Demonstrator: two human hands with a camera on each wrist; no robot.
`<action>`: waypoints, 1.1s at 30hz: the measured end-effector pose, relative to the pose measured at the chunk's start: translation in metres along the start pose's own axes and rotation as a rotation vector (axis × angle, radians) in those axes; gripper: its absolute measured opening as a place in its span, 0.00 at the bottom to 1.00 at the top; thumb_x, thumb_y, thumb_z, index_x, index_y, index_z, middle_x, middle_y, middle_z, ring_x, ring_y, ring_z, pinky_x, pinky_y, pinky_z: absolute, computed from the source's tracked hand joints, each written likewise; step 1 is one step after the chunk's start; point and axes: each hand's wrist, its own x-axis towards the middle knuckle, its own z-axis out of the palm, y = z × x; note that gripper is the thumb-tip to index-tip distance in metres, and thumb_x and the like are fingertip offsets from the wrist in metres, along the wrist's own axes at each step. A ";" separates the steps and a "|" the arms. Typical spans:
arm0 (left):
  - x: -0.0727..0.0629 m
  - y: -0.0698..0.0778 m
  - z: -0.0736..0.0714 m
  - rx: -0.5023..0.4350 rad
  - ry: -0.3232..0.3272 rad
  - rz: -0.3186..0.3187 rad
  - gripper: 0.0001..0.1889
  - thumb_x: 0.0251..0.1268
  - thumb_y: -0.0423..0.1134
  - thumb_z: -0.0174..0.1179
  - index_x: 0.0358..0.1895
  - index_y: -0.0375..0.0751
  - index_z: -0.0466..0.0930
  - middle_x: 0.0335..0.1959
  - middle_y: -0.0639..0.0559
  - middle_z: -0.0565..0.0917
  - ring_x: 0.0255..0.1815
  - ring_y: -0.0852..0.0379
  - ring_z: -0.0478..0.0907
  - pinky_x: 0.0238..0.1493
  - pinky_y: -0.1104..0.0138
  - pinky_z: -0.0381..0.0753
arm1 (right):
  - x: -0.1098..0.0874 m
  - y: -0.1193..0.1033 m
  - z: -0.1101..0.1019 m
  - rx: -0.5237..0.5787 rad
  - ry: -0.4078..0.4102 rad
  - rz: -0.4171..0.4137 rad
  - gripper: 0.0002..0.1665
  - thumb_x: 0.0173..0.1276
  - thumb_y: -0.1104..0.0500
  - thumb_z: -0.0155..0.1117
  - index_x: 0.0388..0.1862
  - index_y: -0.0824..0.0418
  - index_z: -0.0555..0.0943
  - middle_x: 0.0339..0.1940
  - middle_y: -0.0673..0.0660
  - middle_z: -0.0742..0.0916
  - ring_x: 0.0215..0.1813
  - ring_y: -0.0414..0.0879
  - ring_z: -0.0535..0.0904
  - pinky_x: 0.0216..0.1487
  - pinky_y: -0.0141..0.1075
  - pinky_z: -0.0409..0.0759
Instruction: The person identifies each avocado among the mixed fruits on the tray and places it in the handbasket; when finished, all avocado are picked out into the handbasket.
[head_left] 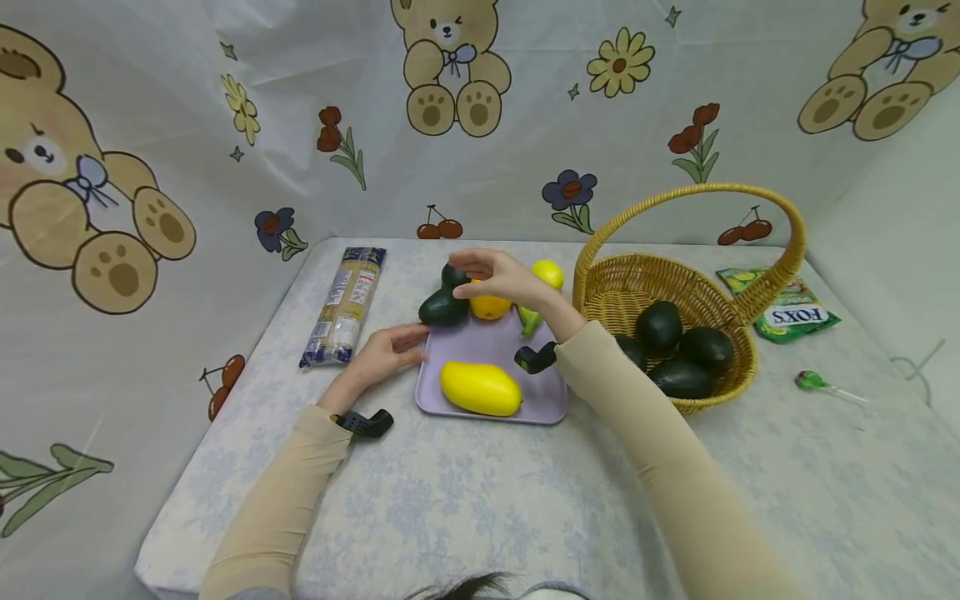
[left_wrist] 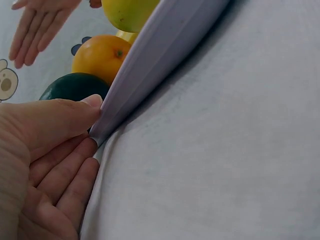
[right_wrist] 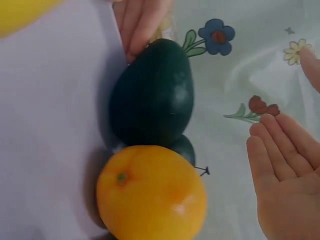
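A lilac tray (head_left: 472,343) holds a long yellow fruit (head_left: 480,388) near its front edge. At its far side are dark green avocados (head_left: 444,308), an orange (head_left: 491,307), a lemon (head_left: 547,273) and a partly covered green item (head_left: 529,322). My left hand (head_left: 386,357) touches the tray's left edge, thumb at the rim (left_wrist: 125,82) and fingers lower against the side. Over the avocados and orange, my right hand (head_left: 498,279) hovers with extended fingers and nothing in it. The right wrist view shows it apart from the orange (right_wrist: 152,192) and avocado (right_wrist: 152,92).
Right of the tray stands a wicker basket (head_left: 678,271) with a tall handle and several avocados inside. Behind and beside it lie a green FOX'S bag (head_left: 787,308) and a lollipop (head_left: 812,381). A noodle packet (head_left: 345,304) lies at the left. A printed curtain (head_left: 525,167) hangs behind.
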 end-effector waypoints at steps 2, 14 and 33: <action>0.002 -0.005 0.000 0.001 0.001 -0.003 0.26 0.60 0.28 0.63 0.61 0.25 0.69 0.64 0.33 0.68 0.63 0.40 0.67 0.64 0.55 0.68 | 0.006 0.004 0.002 -0.008 -0.015 0.030 0.36 0.63 0.63 0.67 0.68 0.66 0.65 0.67 0.60 0.71 0.69 0.52 0.64 0.68 0.37 0.64; 0.001 -0.006 0.000 0.028 0.000 -0.008 0.26 0.61 0.32 0.64 0.62 0.30 0.71 0.64 0.38 0.69 0.63 0.45 0.69 0.62 0.61 0.71 | 0.028 0.024 0.012 -0.195 -0.071 0.150 0.40 0.62 0.60 0.68 0.70 0.65 0.63 0.69 0.58 0.70 0.70 0.48 0.62 0.69 0.33 0.62; -0.009 0.027 0.001 0.008 -0.009 -0.039 0.25 0.61 0.27 0.61 0.61 0.22 0.68 0.64 0.32 0.68 0.63 0.39 0.67 0.64 0.53 0.68 | 0.043 0.019 0.022 -0.464 -0.157 0.257 0.39 0.60 0.66 0.68 0.70 0.65 0.64 0.68 0.57 0.71 0.68 0.48 0.64 0.69 0.37 0.62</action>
